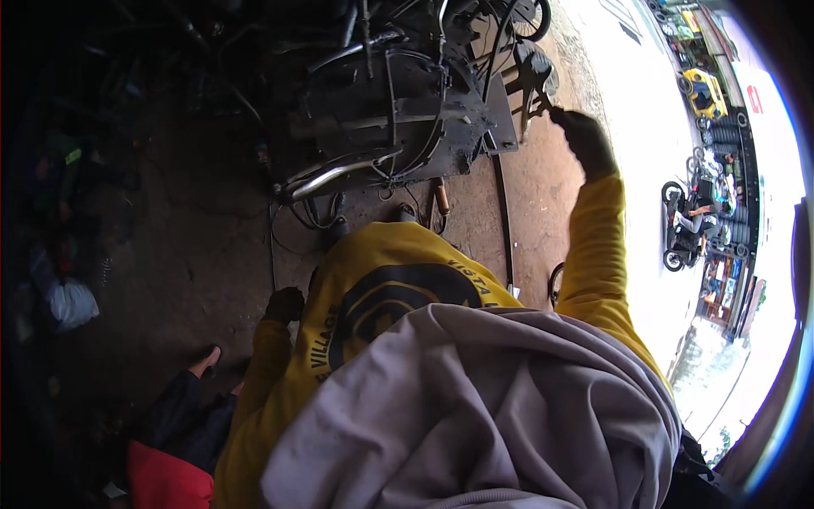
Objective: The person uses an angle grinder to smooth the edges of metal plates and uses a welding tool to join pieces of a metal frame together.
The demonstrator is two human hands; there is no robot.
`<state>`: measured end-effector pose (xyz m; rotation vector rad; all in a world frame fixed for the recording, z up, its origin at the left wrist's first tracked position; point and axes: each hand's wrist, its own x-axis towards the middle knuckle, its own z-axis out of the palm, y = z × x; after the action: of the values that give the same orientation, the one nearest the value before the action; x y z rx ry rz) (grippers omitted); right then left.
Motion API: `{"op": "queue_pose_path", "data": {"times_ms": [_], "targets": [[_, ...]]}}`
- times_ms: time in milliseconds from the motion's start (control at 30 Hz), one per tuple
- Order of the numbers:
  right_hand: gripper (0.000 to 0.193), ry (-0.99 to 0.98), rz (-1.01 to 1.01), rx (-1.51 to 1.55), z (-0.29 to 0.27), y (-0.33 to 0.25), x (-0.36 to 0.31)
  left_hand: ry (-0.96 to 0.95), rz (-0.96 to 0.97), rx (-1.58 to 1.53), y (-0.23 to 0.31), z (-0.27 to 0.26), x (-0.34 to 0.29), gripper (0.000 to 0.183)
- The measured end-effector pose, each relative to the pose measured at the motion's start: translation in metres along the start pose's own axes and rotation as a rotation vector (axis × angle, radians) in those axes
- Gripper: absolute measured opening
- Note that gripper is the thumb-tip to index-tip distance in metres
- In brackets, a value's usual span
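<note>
My right hand [585, 140], in a dark glove, reaches out past the right end of the dark metal worktable [398, 140]. Its fingers are closed at the edge of a dark piece with slatted legs or bars [534, 75]; what they grip is too dark to make out. Low at my left side hangs my left hand [285, 304], also in a dark glove, its fingers lost in shadow. A bent, shiny metal tube [339, 176] lies along the near edge of the table, among other tubes and rods.
Cables [318, 212] hang below the table's near edge, beside a brown handle-like piece [442, 197]. Behind me at the lower left is a person in red [170, 475]. A white bag [72, 304] lies far left. At right, a motorbike [676, 225] is on the bright road.
</note>
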<state>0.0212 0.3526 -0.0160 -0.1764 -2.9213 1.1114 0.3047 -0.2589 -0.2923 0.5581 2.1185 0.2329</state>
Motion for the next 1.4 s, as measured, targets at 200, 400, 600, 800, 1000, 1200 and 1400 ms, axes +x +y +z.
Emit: {"op": "queue_pose_path", "data": {"times_ms": [200,400,600,800,1000,1200,1400], "targets": [[0.039,0.176,0.775,0.258,0.128,0.125,-0.084,-0.17,-0.148,-0.035,-0.024,0.037,-0.027,0.025],[0.038,-0.101,0.26,-0.269,0.171,0.303,-0.055,0.066,-0.265,-0.773,-0.038,0.017,-0.04,0.038],[0.041,-0.042,0.796,0.576,0.218,0.336,0.106,0.383,-0.361,-0.828,0.026,-0.053,-0.088,0.032],[0.036,-0.605,0.911,0.83,0.232,0.412,0.185,0.356,-0.372,-0.125,0.136,-0.127,-0.096,0.031],[0.035,-0.599,-0.04,-0.357,0.221,0.453,0.218,0.451,-0.29,-0.03,0.142,-0.121,-0.095,0.036],[0.066,-0.223,0.665,-0.201,0.195,0.351,0.124,1.036,-0.723,-0.438,0.146,-0.172,-0.113,0.043],[0.05,0.541,0.135,0.366,0.152,0.175,0.025,1.365,0.273,-1.764,0.137,-0.249,-0.071,0.052]]}}
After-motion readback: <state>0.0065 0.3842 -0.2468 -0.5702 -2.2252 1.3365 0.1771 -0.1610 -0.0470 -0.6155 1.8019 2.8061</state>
